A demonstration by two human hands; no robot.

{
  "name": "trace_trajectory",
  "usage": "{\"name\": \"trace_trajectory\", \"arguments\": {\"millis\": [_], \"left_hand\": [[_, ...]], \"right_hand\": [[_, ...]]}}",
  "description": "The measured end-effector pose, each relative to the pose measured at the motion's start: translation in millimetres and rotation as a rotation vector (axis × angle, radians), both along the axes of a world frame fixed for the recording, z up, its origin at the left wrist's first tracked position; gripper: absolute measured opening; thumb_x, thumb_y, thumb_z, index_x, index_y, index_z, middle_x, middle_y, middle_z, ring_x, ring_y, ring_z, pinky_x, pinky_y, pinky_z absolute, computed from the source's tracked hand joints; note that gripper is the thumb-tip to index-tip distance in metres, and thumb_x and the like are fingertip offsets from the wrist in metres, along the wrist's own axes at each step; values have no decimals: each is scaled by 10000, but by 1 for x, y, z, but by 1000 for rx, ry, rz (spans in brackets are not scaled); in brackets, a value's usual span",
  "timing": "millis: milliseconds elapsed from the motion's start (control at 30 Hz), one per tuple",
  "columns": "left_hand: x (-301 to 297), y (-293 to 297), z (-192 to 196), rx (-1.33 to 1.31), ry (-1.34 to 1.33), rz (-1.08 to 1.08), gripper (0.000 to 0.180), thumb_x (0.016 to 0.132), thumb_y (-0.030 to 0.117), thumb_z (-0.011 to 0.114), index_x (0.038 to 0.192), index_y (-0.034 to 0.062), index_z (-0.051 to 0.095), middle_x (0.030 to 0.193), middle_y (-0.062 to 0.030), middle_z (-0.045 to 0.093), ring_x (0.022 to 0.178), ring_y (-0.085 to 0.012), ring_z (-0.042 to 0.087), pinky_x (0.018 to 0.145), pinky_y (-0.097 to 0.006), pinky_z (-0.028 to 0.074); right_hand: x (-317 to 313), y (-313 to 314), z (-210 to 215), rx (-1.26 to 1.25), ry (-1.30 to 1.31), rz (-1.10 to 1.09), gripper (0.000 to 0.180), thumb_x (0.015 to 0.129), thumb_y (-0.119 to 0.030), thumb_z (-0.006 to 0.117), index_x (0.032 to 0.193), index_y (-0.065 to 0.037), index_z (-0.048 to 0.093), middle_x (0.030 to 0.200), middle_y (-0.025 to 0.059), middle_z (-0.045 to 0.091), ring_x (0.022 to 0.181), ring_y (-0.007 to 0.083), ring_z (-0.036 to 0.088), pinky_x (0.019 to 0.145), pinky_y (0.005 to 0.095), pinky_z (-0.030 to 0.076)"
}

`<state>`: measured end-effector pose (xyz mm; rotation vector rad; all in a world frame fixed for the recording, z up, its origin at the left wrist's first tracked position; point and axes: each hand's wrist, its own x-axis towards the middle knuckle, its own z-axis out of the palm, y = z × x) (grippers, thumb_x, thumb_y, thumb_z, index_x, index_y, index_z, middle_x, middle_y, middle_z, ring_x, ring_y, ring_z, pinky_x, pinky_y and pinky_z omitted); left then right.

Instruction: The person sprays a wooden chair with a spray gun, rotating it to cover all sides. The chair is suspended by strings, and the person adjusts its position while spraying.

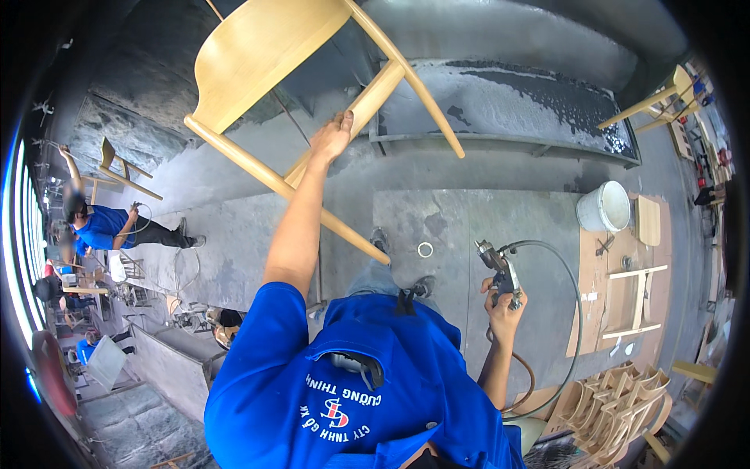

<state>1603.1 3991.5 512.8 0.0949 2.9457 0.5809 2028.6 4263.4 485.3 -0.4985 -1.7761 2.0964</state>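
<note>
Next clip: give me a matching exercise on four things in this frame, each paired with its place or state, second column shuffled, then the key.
Things:
1. pale wooden chair frame
2. metal spray gun with grey hose
3. white plastic bucket
4. small white ring

Places or states:
A. standing on the floor beside flat wooden panels
B. lying on the grey floor near the person's feet
C. held up, tilted, by the left hand
D. gripped in the right hand

Pairs: 1-C, 2-D, 3-A, 4-B
</note>
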Motion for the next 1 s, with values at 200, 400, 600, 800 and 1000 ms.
{"name": "trace_trajectory", "arguments": {"millis": [200,400,600,800,1000], "left_hand": [[-2,-2,-6,-61,21,19,740,1042,616,257,1569,121,416,1521,-204,509,1396,-374,492,1162,-460,377],[2,-6,-6,-91,48,65,748,1035,624,286,1563,113,426,1495,-219,532,1394,-364,500,1156,-451,389],[5,-12,-7,-125,89,73,735,1031,613,334,1550,104,443,1457,-223,563,1359,-375,530,1137,-447,406],[3,-20,-13,-115,124,72,740,1019,597,395,1541,75,443,1426,-240,570,1325,-405,541,1114,-485,419],[4,-26,-16,-97,139,54,732,1019,578,418,1541,65,439,1440,-241,556,1328,-407,534,1106,-497,421]], "right_hand": [[-1,0,-2,71,-25,61,858,940,-698,595,1344,58,602,773,35,640,512,16,402,478,212,315],[-9,-14,10,137,-56,62,811,951,-692,586,1295,41,628,758,24,623,597,45,463,563,241,373],[-22,-15,17,182,-120,59,544,976,-533,666,951,10,646,745,21,619,685,88,526,622,263,405],[-41,-22,18,330,-200,22,412,999,-396,669,893,3,667,710,1,623,597,57,475,547,265,360],[-68,-25,48,371,-41,57,456,963,-427,726,861,11,646,705,1,624,636,69,528,569,261,407]]}}
